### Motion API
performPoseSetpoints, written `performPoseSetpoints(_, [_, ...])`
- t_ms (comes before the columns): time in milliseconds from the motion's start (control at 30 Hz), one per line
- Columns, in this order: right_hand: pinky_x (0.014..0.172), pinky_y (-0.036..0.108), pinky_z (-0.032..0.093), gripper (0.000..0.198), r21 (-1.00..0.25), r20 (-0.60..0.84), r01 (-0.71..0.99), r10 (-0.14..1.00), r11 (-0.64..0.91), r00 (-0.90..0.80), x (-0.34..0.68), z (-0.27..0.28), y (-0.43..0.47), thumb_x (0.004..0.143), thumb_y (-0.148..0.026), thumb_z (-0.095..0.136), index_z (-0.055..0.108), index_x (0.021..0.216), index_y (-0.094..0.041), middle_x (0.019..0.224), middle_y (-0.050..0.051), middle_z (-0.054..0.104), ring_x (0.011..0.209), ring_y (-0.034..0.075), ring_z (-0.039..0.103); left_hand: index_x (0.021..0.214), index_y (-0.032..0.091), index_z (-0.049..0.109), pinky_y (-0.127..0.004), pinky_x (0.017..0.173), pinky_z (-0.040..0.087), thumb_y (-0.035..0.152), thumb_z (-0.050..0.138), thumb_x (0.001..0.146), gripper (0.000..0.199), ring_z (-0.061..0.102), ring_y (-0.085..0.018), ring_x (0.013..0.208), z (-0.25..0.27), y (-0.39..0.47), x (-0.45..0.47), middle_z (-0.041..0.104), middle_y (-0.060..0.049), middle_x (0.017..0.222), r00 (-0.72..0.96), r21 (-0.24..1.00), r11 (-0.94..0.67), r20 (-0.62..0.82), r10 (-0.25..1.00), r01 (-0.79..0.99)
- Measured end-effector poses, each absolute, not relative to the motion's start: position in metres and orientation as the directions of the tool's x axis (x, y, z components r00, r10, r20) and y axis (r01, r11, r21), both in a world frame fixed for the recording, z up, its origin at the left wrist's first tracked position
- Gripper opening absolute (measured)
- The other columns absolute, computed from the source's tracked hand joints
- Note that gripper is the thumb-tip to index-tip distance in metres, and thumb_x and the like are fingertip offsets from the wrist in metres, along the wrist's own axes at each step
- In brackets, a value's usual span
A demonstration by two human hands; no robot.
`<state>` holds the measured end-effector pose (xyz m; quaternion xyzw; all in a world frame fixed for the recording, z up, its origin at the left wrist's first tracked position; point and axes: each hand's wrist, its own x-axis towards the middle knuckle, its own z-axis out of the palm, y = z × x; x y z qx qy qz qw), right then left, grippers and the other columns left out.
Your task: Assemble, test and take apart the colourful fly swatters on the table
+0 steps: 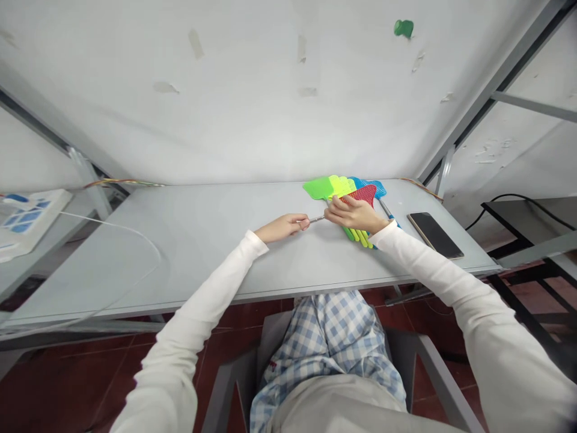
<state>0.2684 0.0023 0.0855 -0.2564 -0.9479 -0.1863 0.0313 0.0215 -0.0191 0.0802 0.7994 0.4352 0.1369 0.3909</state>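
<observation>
A red fly swatter (366, 193) with a perforated head is in my right hand (354, 214), whose fingers close around it near the head. A thin metal rod (317, 219) runs from there to my left hand (285, 227), and the fingers pinch its other end. Whatever lies inside the left fist is hidden. Beneath and behind my right hand lie more fly swatters: a green head (318, 188), a yellow one (341, 184) and a blue one (375, 187). Their green and yellow handles (359, 236) stick out below my right wrist.
A phone (435, 234) lies on the grey table (202, 240), right of the swatters. A white cable (151, 240) crosses the table's left side. Further left stands a white and blue device (31, 219). A white wall rises behind, with metal frame posts (444, 171) at both sides.
</observation>
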Motion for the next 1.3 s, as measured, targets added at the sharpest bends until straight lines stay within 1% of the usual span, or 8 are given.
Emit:
performPoseSetpoints(133, [0.094,0.039,0.036,0.043,0.228,0.148,0.560,0.540,0.796,-0.828,0.291,0.090,0.009,0.098,-0.013,0.019,0.051,0.124,-0.025,0.120,0.008,0.058,0.125,0.019,0.043,0.073,0.020,0.043,-0.022,0.047,0.021,0.053,0.045,0.084,0.035,0.023,-0.008,0.049,0.084,-0.014,0.013,0.026,0.006,0.057,0.626,0.847,-0.188,-0.200,0.753,0.497])
performPoseSetpoints(367, [0.091,0.042,0.038,0.040,0.106,0.201,0.778,0.753,0.619,-0.626,0.349,0.094,0.019,0.100,-0.033,0.022,0.059,0.115,-0.025,0.113,0.009,0.061,0.121,0.024,0.049,0.074,0.021,0.044,-0.023,0.044,0.016,0.063,0.042,0.083,0.043,0.020,-0.008,0.048,0.087,-0.013,-0.030,0.021,0.006,0.056,0.610,0.820,-0.156,-0.268,0.746,0.551])
performPoseSetpoints(467, [0.092,0.042,0.037,0.040,0.146,0.265,0.803,0.760,0.577,-0.594,0.370,0.094,0.017,0.100,-0.033,0.023,0.059,0.114,-0.023,0.111,0.011,0.062,0.118,0.024,0.050,0.073,0.021,0.047,-0.023,0.044,0.017,0.065,0.042,0.082,0.045,0.019,-0.008,0.047,0.086,-0.017,-0.051,0.020,0.007,0.053,0.575,0.802,-0.147,-0.274,0.771,0.579])
performPoseSetpoints(633, [0.093,0.039,0.035,0.040,0.382,0.278,0.737,0.692,0.557,-0.667,0.370,0.089,0.012,0.100,-0.023,0.021,0.061,0.104,-0.019,0.095,0.010,0.064,0.108,0.022,0.053,0.080,0.020,0.056,-0.023,0.046,0.025,0.061,0.041,0.083,0.043,0.028,-0.009,0.045,0.085,-0.020,-0.067,0.031,0.006,0.051,0.519,0.743,-0.153,-0.289,0.805,0.651])
performPoseSetpoints(800, [0.077,0.035,0.036,0.038,0.456,0.190,0.666,0.667,0.590,-0.721,0.321,0.083,0.005,0.100,-0.023,0.026,0.063,0.093,-0.015,0.077,0.009,0.062,0.075,0.020,0.055,0.087,0.021,0.057,-0.025,0.065,0.040,0.055,0.042,0.086,0.037,0.054,-0.014,0.069,0.079,-0.021,-0.034,0.062,-0.001,0.076,0.452,0.557,-0.330,-0.093,0.887,0.763])
performPoseSetpoints(900, [0.070,0.033,0.033,0.032,0.441,0.221,0.667,0.648,0.601,-0.729,0.292,0.081,-0.002,0.099,-0.022,0.031,0.062,0.097,-0.012,0.081,0.011,0.063,0.074,0.020,0.055,0.094,0.023,0.056,-0.027,0.064,0.038,0.051,0.036,0.091,0.035,0.058,-0.017,0.066,0.072,-0.027,0.004,0.064,-0.002,0.072,0.433,0.363,-0.400,-0.008,0.902,0.841])
performPoseSetpoints(1033, [0.063,0.031,0.028,0.030,0.456,0.198,0.670,0.667,0.586,-0.719,0.279,0.082,-0.007,0.098,-0.016,0.029,0.057,0.109,-0.013,0.085,0.009,0.064,0.073,0.019,0.056,0.103,0.021,0.056,-0.028,0.062,0.037,0.051,0.029,0.095,0.041,0.064,-0.021,0.069,0.067,-0.033,0.040,0.067,-0.006,0.073,0.406,0.201,-0.424,0.127,0.905,0.883])
performPoseSetpoints(1300, [0.054,0.027,0.019,0.046,0.410,0.152,0.759,0.782,0.506,-0.604,0.316,0.079,-0.004,0.100,-0.042,0.024,0.060,0.096,-0.015,0.076,0.008,0.065,0.060,0.014,0.052,0.085,0.022,0.064,-0.028,0.058,0.035,0.042,0.037,0.094,0.035,0.066,-0.024,0.073,0.063,-0.027,0.006,0.069,-0.009,0.072,0.363,-0.061,-0.358,0.100,0.927,0.932])
